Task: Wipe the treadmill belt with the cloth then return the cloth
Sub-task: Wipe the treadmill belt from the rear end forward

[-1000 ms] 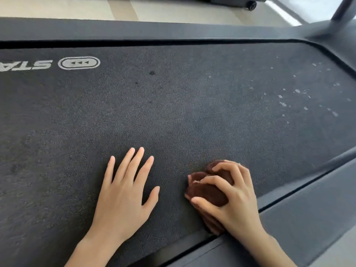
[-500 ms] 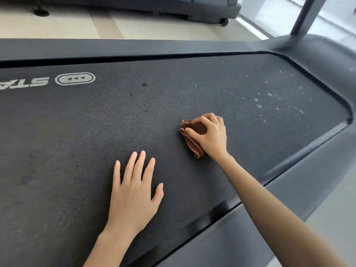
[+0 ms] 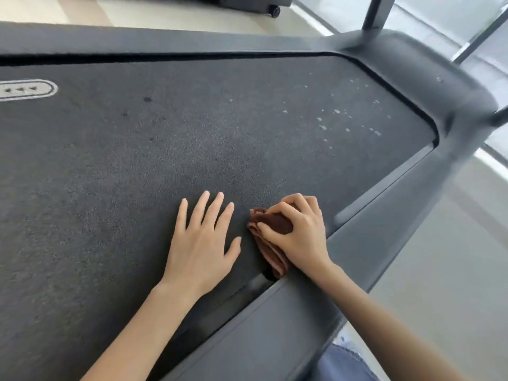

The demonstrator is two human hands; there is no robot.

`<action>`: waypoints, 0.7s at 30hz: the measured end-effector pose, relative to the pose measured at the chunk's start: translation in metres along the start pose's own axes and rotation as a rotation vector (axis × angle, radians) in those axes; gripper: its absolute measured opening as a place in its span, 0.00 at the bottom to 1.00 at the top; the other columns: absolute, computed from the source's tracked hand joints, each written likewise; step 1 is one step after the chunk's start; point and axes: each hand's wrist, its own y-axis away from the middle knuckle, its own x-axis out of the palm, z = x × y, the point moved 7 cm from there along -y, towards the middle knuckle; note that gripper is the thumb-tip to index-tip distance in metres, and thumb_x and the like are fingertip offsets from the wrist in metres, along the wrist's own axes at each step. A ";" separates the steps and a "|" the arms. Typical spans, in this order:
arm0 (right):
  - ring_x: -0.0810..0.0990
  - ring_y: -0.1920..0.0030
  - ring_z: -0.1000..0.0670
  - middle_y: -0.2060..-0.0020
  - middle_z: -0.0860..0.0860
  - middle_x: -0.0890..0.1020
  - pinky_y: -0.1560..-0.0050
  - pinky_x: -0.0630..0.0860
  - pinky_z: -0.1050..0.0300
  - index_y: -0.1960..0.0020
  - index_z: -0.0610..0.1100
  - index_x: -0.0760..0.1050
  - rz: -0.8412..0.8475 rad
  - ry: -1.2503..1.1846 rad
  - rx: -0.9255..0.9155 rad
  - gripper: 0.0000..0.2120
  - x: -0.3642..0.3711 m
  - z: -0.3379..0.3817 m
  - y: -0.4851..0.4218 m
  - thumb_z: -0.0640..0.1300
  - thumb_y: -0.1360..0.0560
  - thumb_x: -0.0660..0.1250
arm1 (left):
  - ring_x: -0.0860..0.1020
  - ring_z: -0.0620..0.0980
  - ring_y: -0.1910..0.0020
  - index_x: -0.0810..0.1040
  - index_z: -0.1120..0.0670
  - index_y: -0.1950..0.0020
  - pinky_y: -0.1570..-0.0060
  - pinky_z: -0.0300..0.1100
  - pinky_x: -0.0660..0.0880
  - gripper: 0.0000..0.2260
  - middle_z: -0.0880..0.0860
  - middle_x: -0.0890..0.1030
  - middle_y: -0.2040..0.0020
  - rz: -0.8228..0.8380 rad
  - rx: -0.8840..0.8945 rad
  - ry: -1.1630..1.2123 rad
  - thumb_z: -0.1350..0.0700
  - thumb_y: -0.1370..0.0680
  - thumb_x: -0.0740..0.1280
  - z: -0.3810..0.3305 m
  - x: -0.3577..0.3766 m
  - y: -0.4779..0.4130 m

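Right now the right hand (image 3: 299,237) holds the cloth (image 3: 270,254) down on the treadmill belt (image 3: 165,149). The cloth sits at the near right part of the belt, just beside the near side rail (image 3: 275,325). The grip of this hand is curled tight. Its fingers bend over the top of the bunched brown cloth and the thumb tucks in at the left side, so the cloth is squeezed and pushed onto the belt at once. I think it is held in a ball like this so it does not slip out while it rubs. One end of the cloth trails down toward the gap between belt and rail. The left hand (image 3: 200,243) lies flat on the belt just left of the cloth, with fingers straight and a bit spread. Its grip is loose and holds nothing. It looks like it is there to prop the person up while they lean over. Far to the right, white specks (image 3: 338,119) dot the belt, well apart from the cloth. So the wiping does not look done, and the cloth is not put back yet.
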 end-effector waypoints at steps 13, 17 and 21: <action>0.69 0.45 0.41 0.51 0.50 0.77 0.50 0.63 0.52 0.52 0.48 0.78 0.078 0.017 -0.049 0.15 0.067 -0.069 -0.185 0.58 0.30 0.70 | 0.58 0.50 0.25 0.70 0.51 0.29 0.29 0.56 0.56 0.25 0.49 0.65 0.26 0.036 -0.071 -0.029 0.44 0.23 0.56 0.001 -0.001 -0.003; 0.69 0.49 0.43 0.53 0.51 0.76 0.51 0.67 0.48 0.55 0.49 0.78 0.127 -0.057 -0.174 0.15 0.031 -0.068 -0.120 0.61 0.31 0.66 | 0.57 0.50 0.25 0.68 0.51 0.27 0.28 0.55 0.55 0.25 0.49 0.64 0.26 0.092 -0.074 -0.068 0.44 0.22 0.55 0.001 0.000 -0.004; 0.70 0.50 0.44 0.53 0.52 0.77 0.53 0.64 0.53 0.57 0.51 0.79 0.169 -0.101 -0.330 0.14 -0.012 -0.079 -0.048 0.61 0.31 0.66 | 0.60 0.51 0.26 0.68 0.51 0.28 0.29 0.55 0.55 0.24 0.50 0.66 0.26 0.083 -0.113 -0.106 0.44 0.23 0.55 -0.004 -0.001 -0.002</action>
